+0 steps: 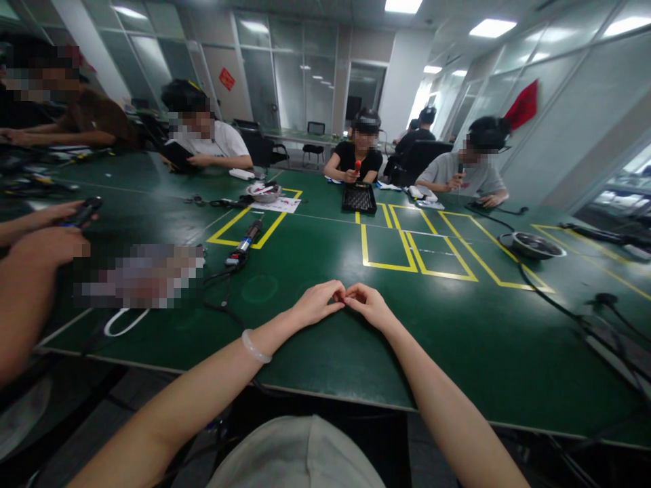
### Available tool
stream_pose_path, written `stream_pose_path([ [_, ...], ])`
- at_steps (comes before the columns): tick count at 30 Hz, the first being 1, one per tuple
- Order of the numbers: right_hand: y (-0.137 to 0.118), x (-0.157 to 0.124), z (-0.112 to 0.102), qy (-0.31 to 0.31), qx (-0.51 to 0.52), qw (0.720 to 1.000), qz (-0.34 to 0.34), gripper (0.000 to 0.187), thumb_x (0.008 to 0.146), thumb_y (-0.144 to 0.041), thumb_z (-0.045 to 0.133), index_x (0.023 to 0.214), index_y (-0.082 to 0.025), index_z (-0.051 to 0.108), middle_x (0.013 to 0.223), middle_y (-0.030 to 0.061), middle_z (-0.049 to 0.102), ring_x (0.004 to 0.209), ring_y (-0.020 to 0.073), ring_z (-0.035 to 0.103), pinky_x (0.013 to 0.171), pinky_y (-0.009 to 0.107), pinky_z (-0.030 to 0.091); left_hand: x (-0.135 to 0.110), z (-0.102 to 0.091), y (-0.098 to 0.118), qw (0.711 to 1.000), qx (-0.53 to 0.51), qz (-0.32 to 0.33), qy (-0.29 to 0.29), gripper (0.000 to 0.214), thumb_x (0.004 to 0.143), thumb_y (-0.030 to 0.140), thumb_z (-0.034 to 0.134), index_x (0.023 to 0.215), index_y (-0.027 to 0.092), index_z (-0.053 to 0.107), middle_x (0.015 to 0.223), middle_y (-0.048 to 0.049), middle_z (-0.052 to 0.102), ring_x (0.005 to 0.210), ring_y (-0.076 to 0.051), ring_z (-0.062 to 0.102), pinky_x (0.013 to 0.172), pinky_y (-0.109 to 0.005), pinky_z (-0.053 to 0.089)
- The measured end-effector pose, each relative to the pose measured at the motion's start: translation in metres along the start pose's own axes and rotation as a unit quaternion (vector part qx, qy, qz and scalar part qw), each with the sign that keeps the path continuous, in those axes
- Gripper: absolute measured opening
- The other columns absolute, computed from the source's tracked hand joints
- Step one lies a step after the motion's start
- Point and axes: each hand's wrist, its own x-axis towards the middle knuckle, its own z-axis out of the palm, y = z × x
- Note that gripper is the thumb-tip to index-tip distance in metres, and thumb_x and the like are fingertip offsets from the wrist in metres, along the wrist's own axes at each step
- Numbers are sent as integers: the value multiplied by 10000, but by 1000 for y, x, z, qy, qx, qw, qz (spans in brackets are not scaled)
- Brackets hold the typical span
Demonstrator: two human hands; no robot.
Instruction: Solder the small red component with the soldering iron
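Note:
My left hand [319, 303] and my right hand [369, 307] meet over the green table [336, 369], near its front edge. Thumbs and fingers of both are curled into a pinch, and the fingertips touch. Something small and dark reddish seems to lie between them, but the fingers mostly hide it. A pale bracelet [255, 347] circles my left wrist. Left of my hands, a cylindrical tool that looks like an electric screwdriver [248, 238] lies on the table with a black cable.
Yellow tape outlines [391, 266] mark the table. A black tray [359, 198], a metal bowl [265, 192] on paper and another bowl [539, 245] at right stand farther off. Black cables [554, 305] cross the right side. Several people sit around; a co-worker's hands [48, 237] are at left.

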Motion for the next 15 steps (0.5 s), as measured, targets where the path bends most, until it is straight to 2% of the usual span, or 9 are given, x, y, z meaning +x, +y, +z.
stream_pose_path([
  [5, -5, -1, 1, -2, -4, 1000, -2, 273, 801, -396, 670, 933, -159, 641, 812, 22, 658, 649, 121, 542, 610, 246, 417, -2, -1, -3, 999, 23, 19, 21, 87, 869, 278, 562, 907, 204, 538, 912, -5, 573, 814, -141, 554, 723, -251, 428],
  [9, -6, -1, 0, -1, -19, 1000, -4, 267, 791, -391, 680, 914, -157, 640, 785, 13, 646, 649, 120, 535, 604, 241, 404, -3, -1, -2, 999, 26, 17, 15, 101, 873, 298, 556, 907, 206, 535, 925, -10, 574, 821, -143, 559, 723, -252, 432],
  [13, -3, -1, -1, 14, -25, 1000, -3, 278, 801, -423, 661, 899, -164, 633, 767, 11, 638, 633, 122, 525, 596, 244, 407, -2, -6, -3, 1000, 1, -1, 11, 209, 880, 378, 554, 1015, 220, 549, 925, -3, 601, 815, -140, 581, 736, -258, 448],
  [15, -1, 0, -1, 29, -22, 999, 8, 301, 801, -449, 657, 902, -168, 626, 762, 14, 637, 619, 124, 524, 582, 245, 412, -1, -14, -8, 999, 2, -19, 29, 274, 902, 421, 509, 1093, 229, 549, 937, -6, 614, 828, -144, 590, 757, -267, 456],
])
